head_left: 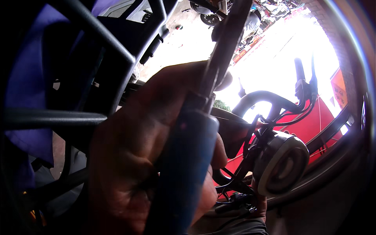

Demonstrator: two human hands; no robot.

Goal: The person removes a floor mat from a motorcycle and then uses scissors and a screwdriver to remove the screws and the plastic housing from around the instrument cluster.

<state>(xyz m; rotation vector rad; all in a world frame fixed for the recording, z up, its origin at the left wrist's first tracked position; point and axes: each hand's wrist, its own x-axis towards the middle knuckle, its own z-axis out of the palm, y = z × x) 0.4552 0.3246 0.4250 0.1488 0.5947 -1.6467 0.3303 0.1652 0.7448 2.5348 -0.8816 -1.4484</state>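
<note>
Blue-handled, the tool is grasped in your left hand, but what your mostly hidden right hand near the headlight grips, I cannot tell.

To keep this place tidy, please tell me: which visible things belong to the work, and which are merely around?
Seemingly in use: blue-handled tool, gripped in the left hand; headlight, near the right hand.
Seemingly just around: purple fabric; red panel; distant motorbikes.

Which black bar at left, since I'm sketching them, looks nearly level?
The bar crossing the purple cloth at mid-height; the upper bar and others slant or curve.
</note>
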